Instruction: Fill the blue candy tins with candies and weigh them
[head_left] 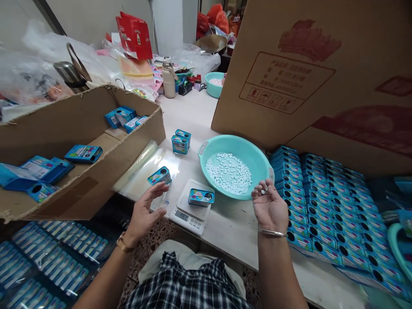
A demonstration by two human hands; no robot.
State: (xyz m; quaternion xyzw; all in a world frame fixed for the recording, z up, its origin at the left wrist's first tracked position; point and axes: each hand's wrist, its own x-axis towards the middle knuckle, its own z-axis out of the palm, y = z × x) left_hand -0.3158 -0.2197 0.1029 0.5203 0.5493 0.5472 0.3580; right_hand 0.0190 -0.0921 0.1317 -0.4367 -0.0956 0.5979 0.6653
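Note:
My left hand (145, 214) is open and bare, thumb and fingers apart, just below a small blue candy box (160, 174) that lies tilted on clear plastic sheets (141, 176). Whether the fingertips touch that box I cannot tell. Palm up, my right hand (273, 210) holds a few small white candies (263, 191) in its curled fingers, at the right rim of a mint-green basin (258, 165). Many more white candies (230, 174) lie inside the basin. Between my hands a white digital scale (186, 217) carries another blue candy box (201, 197) with a round dark window.
Two blue boxes (180, 143) stand behind the scale. To the left is an open cardboard carton (80, 189) with several boxes inside. Stacked rows of blue boxes (325, 214) fill the right, below a large cardboard box (309, 77). A bottle (168, 79) stands farther back.

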